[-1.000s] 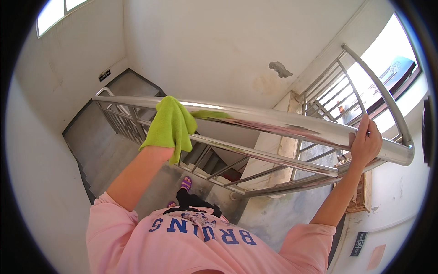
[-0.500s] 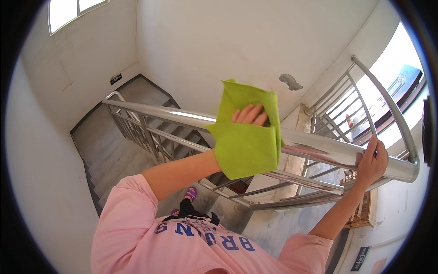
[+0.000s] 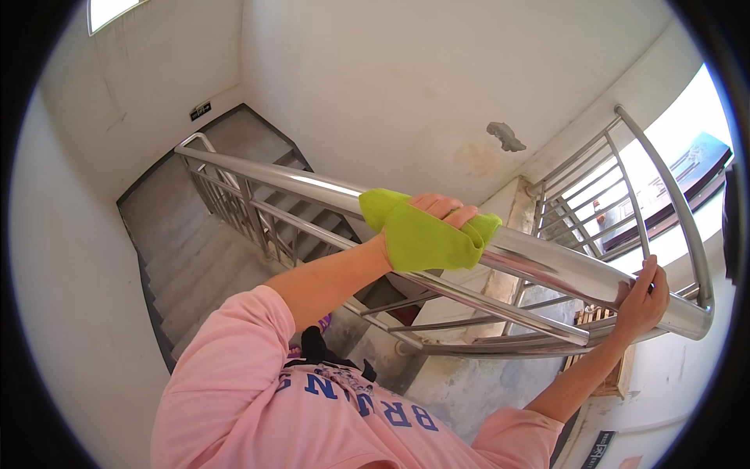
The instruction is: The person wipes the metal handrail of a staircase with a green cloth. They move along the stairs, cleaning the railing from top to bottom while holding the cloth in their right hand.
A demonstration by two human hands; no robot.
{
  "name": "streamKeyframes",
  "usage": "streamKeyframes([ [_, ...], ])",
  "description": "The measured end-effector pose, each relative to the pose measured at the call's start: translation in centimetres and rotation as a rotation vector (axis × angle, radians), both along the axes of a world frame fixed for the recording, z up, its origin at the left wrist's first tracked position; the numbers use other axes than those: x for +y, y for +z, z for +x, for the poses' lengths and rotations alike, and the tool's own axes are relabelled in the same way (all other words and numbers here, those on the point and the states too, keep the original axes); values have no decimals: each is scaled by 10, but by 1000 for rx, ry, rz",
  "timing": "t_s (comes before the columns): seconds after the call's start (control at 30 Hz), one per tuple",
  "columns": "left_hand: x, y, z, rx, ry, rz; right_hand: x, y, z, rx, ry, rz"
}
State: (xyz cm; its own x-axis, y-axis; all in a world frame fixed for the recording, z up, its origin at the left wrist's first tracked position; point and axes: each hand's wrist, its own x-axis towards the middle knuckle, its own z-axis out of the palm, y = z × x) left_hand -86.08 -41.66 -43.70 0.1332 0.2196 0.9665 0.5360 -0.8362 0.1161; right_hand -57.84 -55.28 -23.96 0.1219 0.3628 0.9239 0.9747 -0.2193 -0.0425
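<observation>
Stairwell, seen from above. A green cloth [image 3: 426, 242] is found on top of the thick metal handrail [image 3: 551, 267], about midway along the visible length, covered in part by the left hand [image 3: 443, 206].

Risks, as judged: the handrail looks smooth and shiny, so poor purchase could be given to cloth and palm alike, and the left hand could be made to skid by a hard push. Loose folds are left hanging at the cloth's edges; if the fingers were relaxed, the cloth could be lost over the side, past the thinner lower rail [image 3: 500, 305], and dropped toward the stairs [image 3: 195, 277]. Balance could also be upset by a long lean, since the 2 arms are held well apart and a flight lies to the left.

Left grip: bent, not spread; the cloth is bunched beneath and around the palm, with fingers shown over its upper fold and pressed toward the rail. The thumb is not made out.

Right grip: the right hand [image 3: 642, 303] is laid against the handrail near its right end, close by an upright bar [image 3: 631, 199], fingers pointed upward. No cloth is seen there. How tightly the rail is clasped cannot be told; the underside is hidden.
</observation>
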Motion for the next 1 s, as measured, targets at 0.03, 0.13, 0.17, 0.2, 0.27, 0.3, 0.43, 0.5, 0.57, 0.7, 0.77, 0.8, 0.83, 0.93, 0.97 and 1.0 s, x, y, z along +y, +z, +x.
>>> streamKeyframes([
  [0.03,3,-4,-4,-4,-7,-5,0,0,0,4,2,-8],
  [0.13,9,-7,-14,-13,-3,36,-1,2,-1,2,15,-21],
  [0.17,10,-7,-17,-15,3,58,0,2,-1,8,22,-12],
  [0.2,11,-8,-19,-10,2,42,0,2,-2,12,27,-3],
  [0.27,13,-13,-23,3,0,10,0,1,-2,13,32,4],
  [0.3,13,-15,-25,11,-9,-19,0,1,-1,12,32,4],
  [0.43,18,-26,-41,74,-85,-172,-1,2,0,-20,11,-8],
  [0.5,21,-31,-50,108,-119,-237,0,1,1,-33,14,-1],
  [0.57,23,-33,-58,129,-129,-271,0,2,2,-37,18,1],
  [0.7,32,-50,-80,195,-38,-264,0,2,0,-25,42,2],
  [0.77,33,-56,-91,199,17,-249,-1,1,1,-34,40,0],
  [0.8,33,-60,-97,198,49,-218,-1,1,3,-47,36,-3],
  [0.83,34,-63,-103,198,82,-187,0,1,4,-59,31,-6],
  [0.93,29,-59,-104,175,151,-108,1,0,6,-28,36,-13],
  [0.97,26,-56,-103,163,168,-84,0,2,5,-48,34,-9],
  [1.0,23,-57,-102,153,182,-121,1,2,2,-67,37,-5],
])
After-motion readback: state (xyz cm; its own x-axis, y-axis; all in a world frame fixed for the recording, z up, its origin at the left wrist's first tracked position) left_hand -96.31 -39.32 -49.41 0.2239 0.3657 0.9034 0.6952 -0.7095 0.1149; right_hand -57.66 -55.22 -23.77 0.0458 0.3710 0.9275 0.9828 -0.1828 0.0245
